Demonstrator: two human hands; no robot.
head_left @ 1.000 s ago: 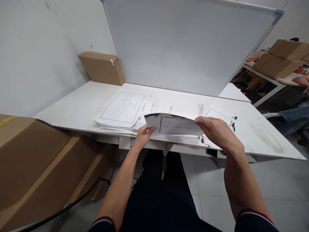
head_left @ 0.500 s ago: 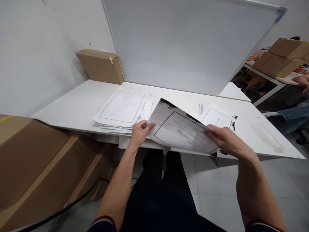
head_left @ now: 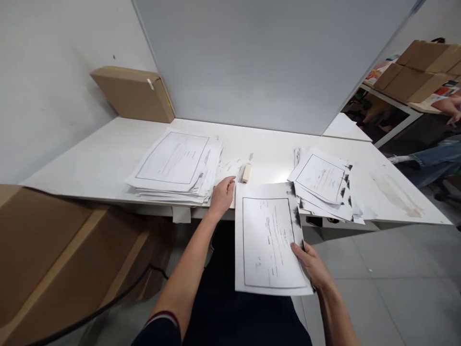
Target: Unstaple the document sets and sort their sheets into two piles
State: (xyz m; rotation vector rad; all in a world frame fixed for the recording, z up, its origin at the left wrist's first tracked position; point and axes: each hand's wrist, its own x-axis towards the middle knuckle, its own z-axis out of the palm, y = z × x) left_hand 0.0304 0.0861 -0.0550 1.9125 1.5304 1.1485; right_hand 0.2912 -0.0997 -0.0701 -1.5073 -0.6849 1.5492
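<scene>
My right hand (head_left: 313, 266) grips a printed sheet of paper (head_left: 268, 245) by its right edge, thumb on top. The sheet has a black-lined frame, lines of text and dark smudges along one edge, and it hangs over the table's front edge. My left hand (head_left: 222, 196) is off the sheet, its fingers partly stretched with nothing visible in them. It is between the sheet and a tall stack of similar papers (head_left: 173, 158). Just beyond its fingertips lies a small cream-handled tool (head_left: 247, 172) with a thin blade-like tip.
A looser pile of smudged sheets (head_left: 320, 178) lies on the right of the white table (head_left: 97, 158). A cardboard box (head_left: 131, 96) stands at the back left beside a whiteboard (head_left: 245, 62). Larger cartons (head_left: 54, 254) are at lower left. Another person's hand (head_left: 450, 105) shows far right.
My left hand has let go of the sheet. My right hand has brought the sheet down and turned it upright toward me. The cream-handled tool has come into view.
</scene>
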